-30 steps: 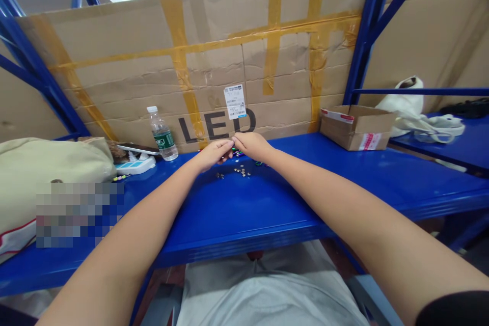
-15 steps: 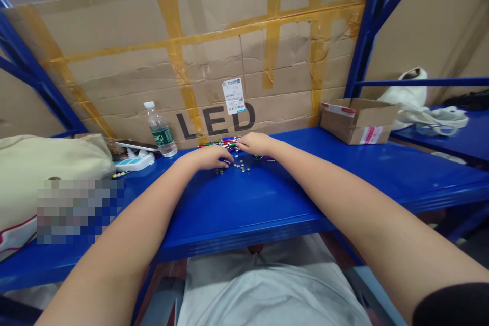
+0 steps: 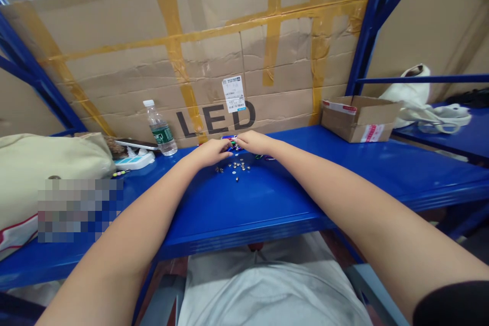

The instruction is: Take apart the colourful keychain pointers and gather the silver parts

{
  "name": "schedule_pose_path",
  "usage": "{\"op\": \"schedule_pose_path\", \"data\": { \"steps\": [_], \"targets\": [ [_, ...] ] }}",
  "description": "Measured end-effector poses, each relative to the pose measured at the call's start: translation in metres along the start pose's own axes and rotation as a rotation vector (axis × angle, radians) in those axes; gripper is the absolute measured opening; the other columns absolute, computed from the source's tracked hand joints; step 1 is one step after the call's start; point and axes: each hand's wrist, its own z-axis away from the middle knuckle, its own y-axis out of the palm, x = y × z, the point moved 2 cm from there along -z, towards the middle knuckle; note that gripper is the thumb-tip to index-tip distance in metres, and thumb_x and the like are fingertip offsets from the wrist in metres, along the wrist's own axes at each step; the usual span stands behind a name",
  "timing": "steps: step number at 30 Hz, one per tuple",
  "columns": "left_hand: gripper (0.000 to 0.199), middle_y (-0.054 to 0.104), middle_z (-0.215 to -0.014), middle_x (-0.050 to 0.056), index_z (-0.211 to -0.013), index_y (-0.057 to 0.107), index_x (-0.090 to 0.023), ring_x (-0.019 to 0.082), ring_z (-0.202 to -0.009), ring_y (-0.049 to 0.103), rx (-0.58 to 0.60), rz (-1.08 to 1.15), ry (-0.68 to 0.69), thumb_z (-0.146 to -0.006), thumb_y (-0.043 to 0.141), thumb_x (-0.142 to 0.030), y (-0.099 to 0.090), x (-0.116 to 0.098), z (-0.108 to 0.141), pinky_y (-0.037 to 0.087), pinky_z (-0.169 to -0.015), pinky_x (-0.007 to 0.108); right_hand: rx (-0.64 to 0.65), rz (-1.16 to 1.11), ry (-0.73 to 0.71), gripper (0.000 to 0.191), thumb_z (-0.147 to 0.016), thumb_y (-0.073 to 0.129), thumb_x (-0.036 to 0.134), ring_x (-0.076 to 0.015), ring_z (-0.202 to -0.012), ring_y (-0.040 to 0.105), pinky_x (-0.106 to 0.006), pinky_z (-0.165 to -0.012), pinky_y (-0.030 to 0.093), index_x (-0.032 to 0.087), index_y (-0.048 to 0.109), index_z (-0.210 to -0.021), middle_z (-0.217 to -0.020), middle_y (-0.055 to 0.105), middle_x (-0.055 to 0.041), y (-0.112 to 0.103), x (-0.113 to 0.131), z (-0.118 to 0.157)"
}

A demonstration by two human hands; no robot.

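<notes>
At the back of the table lies a pile of small shiny pieces (image 3: pixel 229 137) in blue, red, green and purple; their kind is too small to tell. My left hand (image 3: pixel 213 152) is at the pile's left side, fingers bent and closed around something, with a bit of blue showing near the thumb. My right hand (image 3: pixel 252 141) reaches in from the other side, its fingertips pressed together over the pile and partly hidden. Just in front of the hands, several small round silvery pieces (image 3: pixel 242 166) are scattered on the blue table (image 3: pixel 244 209), and one darker piece (image 3: pixel 237 179) lies nearer me.
A water bottle (image 3: pixel 161 130) stands behind left, beside a white power strip (image 3: pixel 135 160) and a phone (image 3: pixel 135 143). A pale bag (image 3: pixel 49 163) fills the left. An open cardboard box (image 3: pixel 359 119) sits back right. A large cardboard sheet (image 3: pixel 214 61) walls off the back.
My left hand has moved slightly back toward the pile and my right hand. A small dark piece now shows on the table in front of the silvery ones.
</notes>
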Motion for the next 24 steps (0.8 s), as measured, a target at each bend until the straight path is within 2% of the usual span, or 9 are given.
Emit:
{"op": "schedule_pose_path", "data": {
  "steps": [4,7,9,11,13,15,17,19,24],
  "targets": [
    [0.027,0.067,-0.084,0.005,-0.102,0.06,-0.016,0.018,-0.074,0.06,0.012,0.108,-0.028,-0.083,0.052,-0.034,0.001,-0.002,-0.002,0.045,-0.067,0.028,-0.059,-0.056,-0.012,0.035,-0.095,0.033,0.028,-0.0157,-0.074,0.057,-0.025,-0.062,0.034,0.014,0.063,-0.084,-0.09,0.068,-0.0098,0.006,0.004,-0.004],
    [0.025,0.068,-0.095,0.006,-0.101,0.06,-0.017,0.02,-0.082,0.061,0.017,0.068,-0.092,-0.084,0.044,-0.026,-0.012,-0.014,-0.001,0.046,-0.075,0.03,-0.082,-0.056,0.007,0.035,-0.095,0.032,0.028,-0.0155,-0.074,0.056,-0.024,-0.063,0.034,0.014,0.063,-0.083,-0.088,0.068,-0.009,0.008,0.005,-0.005],
    [0.024,0.068,-0.102,0.008,-0.097,0.061,-0.018,0.022,-0.089,0.062,0.024,-0.027,-0.189,-0.084,0.042,-0.024,-0.022,-0.031,0.005,0.045,-0.078,0.031,-0.094,-0.03,0.029,0.037,-0.095,0.032,0.029,-0.0159,-0.074,0.055,-0.025,-0.064,0.034,0.014,0.063,-0.083,-0.088,0.068,-0.009,0.008,0.005,-0.006],
    [0.023,0.068,-0.099,0.008,-0.094,0.06,-0.018,0.023,-0.086,0.063,0.051,-0.109,-0.241,-0.086,0.04,-0.029,-0.026,-0.054,0.019,0.046,-0.073,0.031,-0.106,0.0,0.056,0.037,-0.095,0.033,0.031,-0.0165,-0.075,0.055,-0.025,-0.065,0.034,0.014,0.063,-0.084,-0.09,0.068,-0.0094,0.005,0.004,-0.006],
    [0.032,0.068,-0.098,0.009,-0.101,0.056,-0.019,0.025,-0.083,0.064,-0.011,-0.199,-0.24,-0.088,0.041,-0.044,-0.021,-0.078,0.036,0.046,-0.07,0.032,-0.118,0.019,0.072,0.036,-0.095,0.033,0.031,-0.017,-0.077,0.056,-0.025,-0.066,0.034,0.014,0.064,-0.087,-0.092,0.068,-0.0096,0.003,0.002,-0.005],
    [0.038,0.068,-0.093,0.01,-0.103,0.053,-0.018,0.026,-0.083,0.064,-0.028,-0.263,-0.21,-0.09,0.037,-0.051,-0.007,-0.093,0.05,0.046,-0.067,0.032,-0.126,0.022,0.082,0.037,-0.096,0.033,0.031,-0.017,-0.078,0.056,-0.025,-0.066,0.034,0.013,0.064,-0.089,-0.094,0.068,-0.0097,0.002,0.001,-0.004],
    [0.038,0.068,-0.087,0.009,-0.099,0.052,-0.018,0.025,-0.08,0.065,0.017,-0.232,-0.192,-0.092,0.033,-0.051,0.009,-0.095,0.057,0.046,-0.063,0.03,-0.124,0.021,0.09,0.038,-0.096,0.031,0.031,-0.0171,-0.079,0.057,-0.025,-0.066,0.034,0.013,0.064,-0.089,-0.096,0.068,-0.0101,0.002,-0.001,-0.003],
    [0.036,0.067,-0.086,0.007,-0.097,0.05,-0.019,0.024,-0.08,0.065,0.016,-0.179,-0.155,-0.094,0.03,-0.049,0.02,-0.088,0.055,0.045,-0.063,0.03,-0.112,0.034,0.101,0.04,-0.096,0.031,0.032,-0.018,-0.08,0.057,-0.025,-0.066,0.035,0.013,0.065,-0.089,-0.096,0.068,-0.011,0.003,-0.003,-0.003],
    [0.032,0.067,-0.087,0.005,-0.097,0.05,-0.021,0.023,-0.082,0.064,-0.077,-0.11,-0.049,-0.096,0.028,-0.044,0.023,-0.069,0.031,0.046,-0.067,0.031,-0.106,0.048,0.1,0.042,-0.096,0.031,0.035,-0.0195,-0.084,0.058,-0.026,-0.068,0.036,0.013,0.066,-0.092,-0.097,0.069,-0.0121,0.005,-0.008,-0.004]
  ]
}}
